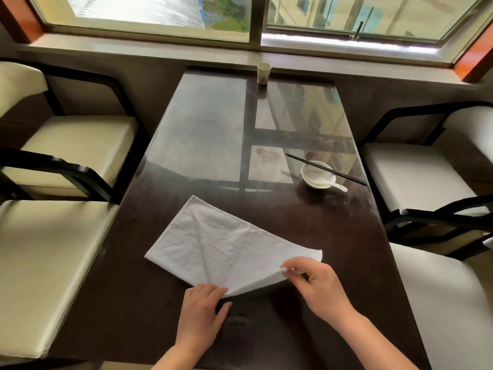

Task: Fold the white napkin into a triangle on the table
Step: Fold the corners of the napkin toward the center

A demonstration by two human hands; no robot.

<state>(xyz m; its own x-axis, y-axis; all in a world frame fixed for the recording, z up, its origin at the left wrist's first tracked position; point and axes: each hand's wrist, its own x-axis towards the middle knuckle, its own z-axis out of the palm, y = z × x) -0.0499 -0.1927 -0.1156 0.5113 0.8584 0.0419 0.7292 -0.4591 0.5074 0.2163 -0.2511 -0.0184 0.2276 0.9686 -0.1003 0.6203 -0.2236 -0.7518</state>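
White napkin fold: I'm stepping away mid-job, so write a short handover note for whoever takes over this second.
Left hand: holds the white napkin by its near corner, low at the table.
Right hand: fingers pinch the near right edge, lifted slightly.
Rest of the napkin lies spread and creased; bowl, spoon and chopsticks sit apart, far right.
Done: laid out, edge gripped.
Left: no triangle yet; likely carry the near corner to the far one, then flatten.

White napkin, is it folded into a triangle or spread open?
Spread open: the napkin shows four corners; right hand pinches its raised near edge, left hand holds the near corner.
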